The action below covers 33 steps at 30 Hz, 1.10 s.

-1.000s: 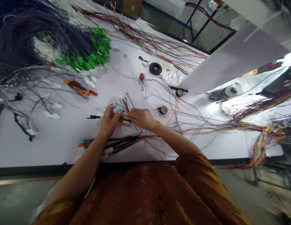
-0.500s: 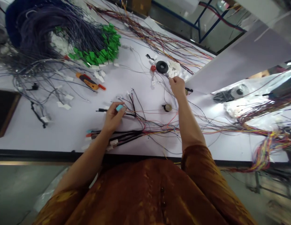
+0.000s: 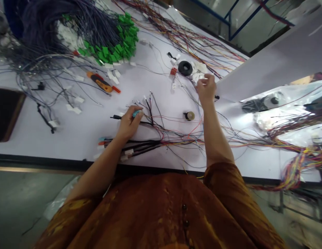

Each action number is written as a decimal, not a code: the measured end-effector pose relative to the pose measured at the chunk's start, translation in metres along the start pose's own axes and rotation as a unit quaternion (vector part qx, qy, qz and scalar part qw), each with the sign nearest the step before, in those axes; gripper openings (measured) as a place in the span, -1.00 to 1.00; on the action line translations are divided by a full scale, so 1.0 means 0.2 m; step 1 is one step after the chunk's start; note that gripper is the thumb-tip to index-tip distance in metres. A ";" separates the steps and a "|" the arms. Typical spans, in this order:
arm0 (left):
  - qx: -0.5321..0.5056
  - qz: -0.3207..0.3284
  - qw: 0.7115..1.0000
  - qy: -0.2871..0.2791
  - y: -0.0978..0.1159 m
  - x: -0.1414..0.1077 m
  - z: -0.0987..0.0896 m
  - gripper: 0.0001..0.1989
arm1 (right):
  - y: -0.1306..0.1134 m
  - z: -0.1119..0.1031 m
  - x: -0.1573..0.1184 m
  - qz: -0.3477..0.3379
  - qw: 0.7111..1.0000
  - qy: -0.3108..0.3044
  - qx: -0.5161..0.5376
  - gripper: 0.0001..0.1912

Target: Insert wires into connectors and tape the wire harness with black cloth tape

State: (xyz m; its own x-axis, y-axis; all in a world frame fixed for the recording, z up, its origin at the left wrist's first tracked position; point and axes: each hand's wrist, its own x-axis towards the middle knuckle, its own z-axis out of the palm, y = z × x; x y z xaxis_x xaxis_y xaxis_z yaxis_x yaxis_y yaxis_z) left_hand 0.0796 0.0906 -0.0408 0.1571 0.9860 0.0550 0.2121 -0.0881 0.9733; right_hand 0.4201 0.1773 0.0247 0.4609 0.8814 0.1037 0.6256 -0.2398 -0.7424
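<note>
My left hand (image 3: 129,123) is closed on a small light-blue connector (image 3: 136,113), held between thumb and fingers above the table. Beside it, thin wires with bare metal terminals (image 3: 137,102) and black-sleeved branches (image 3: 151,116) of a wire harness spread to the right. My right hand (image 3: 207,90) is at the pile of small white connectors (image 3: 198,76), thumb and fingers slightly apart, with nothing visible between them. Left of it lie a black tape roll (image 3: 185,68), a red connector (image 3: 173,71) and a white connector on wires (image 3: 173,85).
An orange cutter knife (image 3: 100,82) lies at left, below a big bundle of dark wires with green connectors (image 3: 116,52). A small tape roll (image 3: 189,116) stands mid-table. Long coloured wires (image 3: 187,39) run along the back. A white panel (image 3: 262,64) rises at right.
My right hand has moved from beside the black tape roll to the right, over the white connectors, and its fingers have loosened. My left hand keeps the light-blue connector, now turned. The view has shifted slightly.
</note>
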 end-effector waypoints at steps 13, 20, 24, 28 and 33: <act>-0.056 -0.005 0.998 0.004 0.07 -0.04 0.00 -0.41 | -0.20 0.38 -0.67 -0.129 0.929 -0.341 -0.058 -0.88; -0.019 -0.013 1.000 -0.018 0.05 -0.05 0.00 -0.65 | -0.27 0.49 -0.73 -0.082 0.950 -0.294 -0.067 -0.93; -0.011 -0.021 0.999 -0.046 0.05 -0.05 -0.02 -0.78 | -0.24 0.48 -0.74 -0.080 0.959 -0.270 0.012 -0.96; -0.007 -0.012 0.997 -0.071 0.04 -0.04 -0.03 -0.80 | -0.22 0.45 -0.76 -0.058 0.951 -0.297 0.064 -0.93; -0.066 -0.048 0.996 -0.038 0.04 -0.03 -0.04 -0.63 | -0.24 0.42 -0.80 -0.153 0.932 -0.314 0.093 -0.92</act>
State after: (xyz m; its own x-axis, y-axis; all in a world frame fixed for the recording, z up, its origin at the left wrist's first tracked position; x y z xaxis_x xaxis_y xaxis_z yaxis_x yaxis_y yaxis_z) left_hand 0.0718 0.0854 -0.0317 0.2149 0.9753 -0.0521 0.1023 0.0306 0.9943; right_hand 0.2633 0.0810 -0.0128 -0.2185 0.9752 -0.0354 0.5211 0.0859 -0.8491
